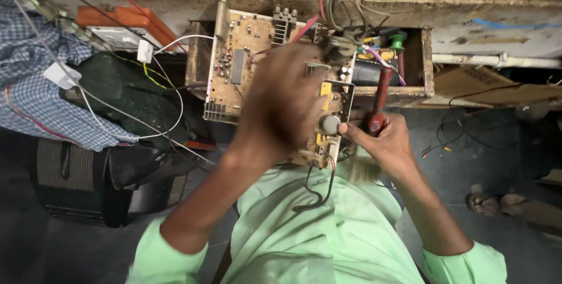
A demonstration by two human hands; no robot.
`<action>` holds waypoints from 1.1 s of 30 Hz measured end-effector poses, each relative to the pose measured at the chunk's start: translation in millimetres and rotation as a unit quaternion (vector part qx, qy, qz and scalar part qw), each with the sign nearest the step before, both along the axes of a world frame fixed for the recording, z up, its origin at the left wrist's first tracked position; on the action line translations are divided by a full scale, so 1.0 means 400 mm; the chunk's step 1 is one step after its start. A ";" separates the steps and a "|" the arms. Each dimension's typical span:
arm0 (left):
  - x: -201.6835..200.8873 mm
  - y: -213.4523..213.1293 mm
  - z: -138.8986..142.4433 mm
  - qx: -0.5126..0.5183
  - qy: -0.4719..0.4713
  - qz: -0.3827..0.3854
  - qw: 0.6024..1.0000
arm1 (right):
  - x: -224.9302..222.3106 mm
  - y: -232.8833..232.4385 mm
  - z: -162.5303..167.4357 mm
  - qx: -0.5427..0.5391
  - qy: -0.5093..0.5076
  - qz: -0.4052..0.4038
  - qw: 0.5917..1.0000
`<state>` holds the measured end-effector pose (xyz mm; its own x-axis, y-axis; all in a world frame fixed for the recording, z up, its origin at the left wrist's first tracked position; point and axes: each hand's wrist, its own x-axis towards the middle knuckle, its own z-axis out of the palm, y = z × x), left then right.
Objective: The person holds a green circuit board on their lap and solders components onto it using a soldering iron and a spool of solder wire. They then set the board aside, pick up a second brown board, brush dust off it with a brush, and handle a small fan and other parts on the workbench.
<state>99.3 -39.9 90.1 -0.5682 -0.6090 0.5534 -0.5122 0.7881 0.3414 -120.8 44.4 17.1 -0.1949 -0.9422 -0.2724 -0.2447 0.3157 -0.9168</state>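
The circuit board (257, 67) lies bare, out of any casing, propped between the person's lap and an open wooden box (426, 61) of wires and parts, so the opening-up looks done while the work on the board itself seems under way, as far as I can judge. The left hand (281, 105) is blurred over the board's middle, and I cannot tell whether it grips anything. The right hand (383, 140) is clamped around a red-handled tool (380, 99) at the board's right edge, beside a round silver component (331, 124).

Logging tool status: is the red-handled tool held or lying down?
Held: the right hand grips the red-handled tool, handle pointing up beside the circuit board.
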 end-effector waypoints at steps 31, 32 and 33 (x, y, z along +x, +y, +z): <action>-0.159 -0.064 0.035 -0.036 -0.240 -0.048 0.969 | 0.027 -0.023 -0.004 -0.002 0.000 0.005 1.000; -0.158 -0.064 0.032 -0.049 -0.218 -0.050 0.973 | 0.029 -0.025 0.000 -0.003 0.015 0.003 1.000; -0.156 -0.064 0.029 -0.060 -0.195 -0.051 0.977 | 0.030 -0.026 0.005 -0.003 0.032 0.000 0.999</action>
